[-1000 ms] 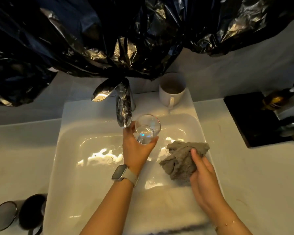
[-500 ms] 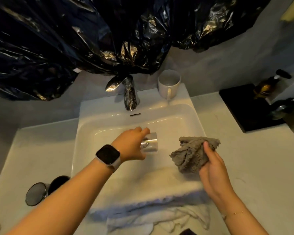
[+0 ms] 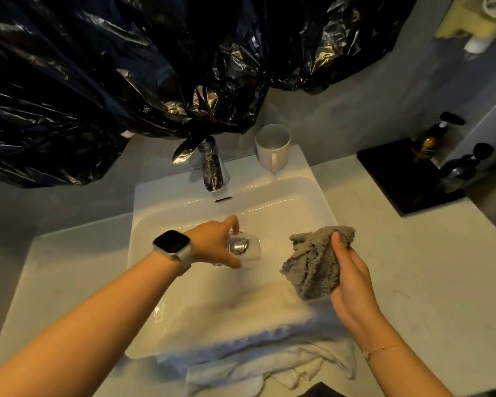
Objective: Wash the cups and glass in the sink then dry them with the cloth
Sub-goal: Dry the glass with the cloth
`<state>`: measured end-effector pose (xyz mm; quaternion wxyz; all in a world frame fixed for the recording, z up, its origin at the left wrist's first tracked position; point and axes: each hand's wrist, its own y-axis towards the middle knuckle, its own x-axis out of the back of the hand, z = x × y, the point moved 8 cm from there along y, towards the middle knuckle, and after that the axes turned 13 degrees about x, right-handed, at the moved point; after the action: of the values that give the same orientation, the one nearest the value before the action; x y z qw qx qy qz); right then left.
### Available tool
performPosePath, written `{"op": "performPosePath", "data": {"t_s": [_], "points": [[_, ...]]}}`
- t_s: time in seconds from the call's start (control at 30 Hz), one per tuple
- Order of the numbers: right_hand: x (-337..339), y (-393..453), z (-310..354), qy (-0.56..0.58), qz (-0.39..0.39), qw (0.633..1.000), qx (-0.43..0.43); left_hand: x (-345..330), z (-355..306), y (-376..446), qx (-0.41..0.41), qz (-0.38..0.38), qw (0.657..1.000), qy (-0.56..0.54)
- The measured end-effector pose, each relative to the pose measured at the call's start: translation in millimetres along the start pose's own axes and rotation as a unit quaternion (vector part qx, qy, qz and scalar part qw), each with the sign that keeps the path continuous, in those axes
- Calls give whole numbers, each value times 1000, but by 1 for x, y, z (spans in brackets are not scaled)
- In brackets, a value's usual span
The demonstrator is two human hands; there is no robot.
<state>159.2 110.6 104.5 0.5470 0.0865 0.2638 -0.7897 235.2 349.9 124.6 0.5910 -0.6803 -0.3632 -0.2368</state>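
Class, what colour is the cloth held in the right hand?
Grey; the cloth shows best in the head view.

Pale countertop (image 3: 413,282) spans frame, white rectangular sink (image 3: 312,193) set into middle. White mug (image 3: 272,147) upright on sink's back ledge, handle facing front, just right of chrome faucet (image 3: 211,167). Black tray (image 3: 395,176) on counter at far right, two pump bottles (image 3: 428,141) standing along its back edge. White towel (image 3: 269,371) draped over sink's front rim, bunched on counter below.
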Motion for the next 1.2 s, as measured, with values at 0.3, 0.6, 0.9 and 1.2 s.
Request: {"op": "performPosePath", "data": {"t_s": [0.3,0.6,0.9,1.2], "points": [[-49,4,19,-281,121,949,78,-38,18,-56,-6,-28,848,-529],[-72,-23,5,-197,313,923,-108,-61,20,-67,14,-25,733,-680],[-81,-35,37,-525,323,715,329,-61,12,-78,46,15,731,-681],[-80,-53,11,-259,286,916,106,-69,-9,-84,72,69,726,-680]]}}
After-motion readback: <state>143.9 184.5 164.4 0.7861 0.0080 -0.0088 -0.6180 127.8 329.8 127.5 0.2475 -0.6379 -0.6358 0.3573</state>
